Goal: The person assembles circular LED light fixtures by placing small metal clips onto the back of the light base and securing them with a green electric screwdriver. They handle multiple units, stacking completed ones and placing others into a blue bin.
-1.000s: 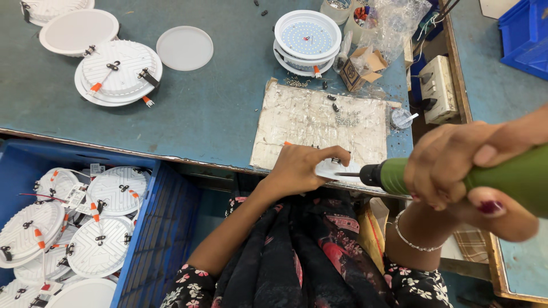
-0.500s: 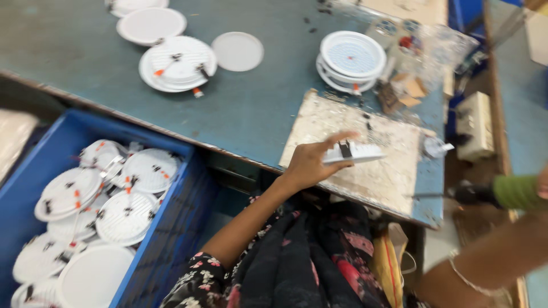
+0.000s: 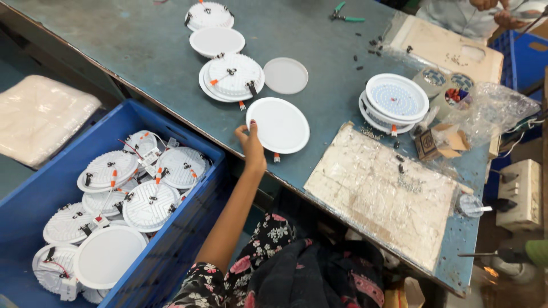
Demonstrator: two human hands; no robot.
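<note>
Left of the grip, a blue crate (image 3: pixel 188 137) holds white downlights. The left hand (image 3: pixel 251 145), on a small white box half a second ago, now pinches the near rim of a round white panel light (image 3: pixel 279 124) at the table edge. Rightward lie a plastic-wrapped board (image 3: pixel 382 194) and a green-handled screwdriver (image 3: pixel 502 255); the right hand is out of sight

Looks like a small light-fixture assembly workshop: worn blue counter (image 3: pixel 142 51) with round LED panel lights (image 3: pixel 397 98), loose screws (image 3: pixel 371 48), pliers (image 3: pixel 345 15), and a blue crate (image 3: pixel 188 228) full of them.
</note>
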